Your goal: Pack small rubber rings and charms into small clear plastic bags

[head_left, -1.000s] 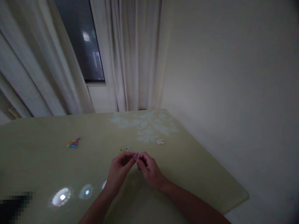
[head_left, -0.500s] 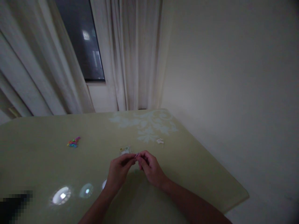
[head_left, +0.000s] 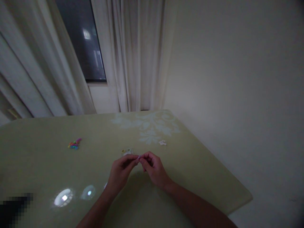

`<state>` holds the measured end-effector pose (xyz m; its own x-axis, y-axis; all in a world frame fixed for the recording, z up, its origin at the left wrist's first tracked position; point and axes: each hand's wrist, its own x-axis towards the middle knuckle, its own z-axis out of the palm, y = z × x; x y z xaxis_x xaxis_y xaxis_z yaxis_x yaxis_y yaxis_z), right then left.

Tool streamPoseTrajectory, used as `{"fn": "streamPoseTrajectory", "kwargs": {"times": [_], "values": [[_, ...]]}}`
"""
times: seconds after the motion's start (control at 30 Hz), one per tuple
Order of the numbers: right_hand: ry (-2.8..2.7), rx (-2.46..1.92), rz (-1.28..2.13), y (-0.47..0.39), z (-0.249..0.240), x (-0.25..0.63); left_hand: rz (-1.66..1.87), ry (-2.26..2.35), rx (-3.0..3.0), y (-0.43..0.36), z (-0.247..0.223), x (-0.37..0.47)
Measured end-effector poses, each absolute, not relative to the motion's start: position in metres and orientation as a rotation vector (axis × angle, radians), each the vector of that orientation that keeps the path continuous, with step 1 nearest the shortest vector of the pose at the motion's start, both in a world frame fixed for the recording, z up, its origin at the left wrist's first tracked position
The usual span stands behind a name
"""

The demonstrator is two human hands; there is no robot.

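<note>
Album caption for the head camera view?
Left hand and right hand pinch a small object over a greenish table.

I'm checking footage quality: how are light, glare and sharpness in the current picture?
Head view, overall: dim light; head view, lower left: glare spots on the table, a pixelated dark shape at the edge; head view, centre: faint shadow below the left hand and right hand, the small item they pinch too blurred to identify.

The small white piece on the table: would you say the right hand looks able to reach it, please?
Probably yes: the small white piece lies beyond the right hand on the table, with nothing visible between them, though its fingers are busy pinching a small item.
</note>
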<state>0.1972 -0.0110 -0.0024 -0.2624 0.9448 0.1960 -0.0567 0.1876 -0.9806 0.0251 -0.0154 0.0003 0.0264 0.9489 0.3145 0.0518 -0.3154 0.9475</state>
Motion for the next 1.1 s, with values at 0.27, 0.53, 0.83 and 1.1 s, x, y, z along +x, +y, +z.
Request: {"fn": "streamPoseTrajectory", "kwargs": {"times": [0.27,0.53,0.83,1.1], "values": [[-1.421,-0.893,1.203,-0.0074,-0.0040,0.2001,1.375,1.026,1.523,-0.0178,0.0006,0.0251],[-1.507,-0.915,1.133,-0.0108,-0.0023,0.2016,1.342,1.032,1.509,-0.0163,-0.0032,0.0228],[-1.583,-0.949,0.948,-0.0094,-0.0052,0.2005,1.307,1.074,1.590,-0.0166,-0.0056,0.0243],[-1.597,-0.990,0.973,-0.0100,-0.0070,0.2005,1.282,1.067,1.638,-0.0173,-0.0022,0.0276]]}}
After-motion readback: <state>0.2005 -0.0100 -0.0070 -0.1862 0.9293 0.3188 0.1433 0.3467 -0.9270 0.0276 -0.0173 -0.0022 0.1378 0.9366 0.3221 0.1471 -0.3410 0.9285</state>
